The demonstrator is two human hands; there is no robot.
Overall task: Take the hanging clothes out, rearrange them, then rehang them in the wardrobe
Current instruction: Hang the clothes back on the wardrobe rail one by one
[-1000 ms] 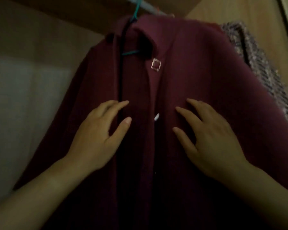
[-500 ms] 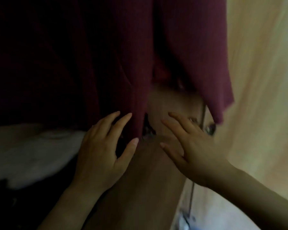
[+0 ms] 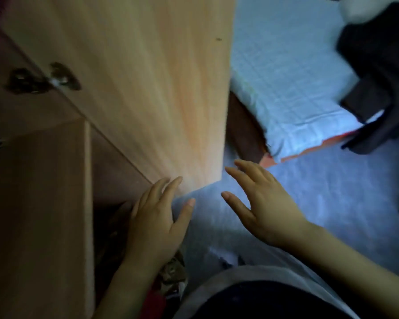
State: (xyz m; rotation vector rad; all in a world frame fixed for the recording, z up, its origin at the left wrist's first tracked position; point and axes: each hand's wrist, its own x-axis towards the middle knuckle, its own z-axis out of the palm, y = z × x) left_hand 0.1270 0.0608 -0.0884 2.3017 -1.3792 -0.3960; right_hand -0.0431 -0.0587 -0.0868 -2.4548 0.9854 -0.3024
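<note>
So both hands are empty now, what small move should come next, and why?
Probably reach toward the dark garment lying on the pale blue checked bed. The left hand and right hand are open, holding nothing, beside the light wooden wardrobe door, and no hanging clothes are in view.

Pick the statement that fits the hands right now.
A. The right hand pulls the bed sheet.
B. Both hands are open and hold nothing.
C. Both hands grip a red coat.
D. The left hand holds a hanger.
B: the left hand and the right hand hover with fingers spread below the wardrobe door, nothing in either, and the bed lies beyond them, untouched.
</note>
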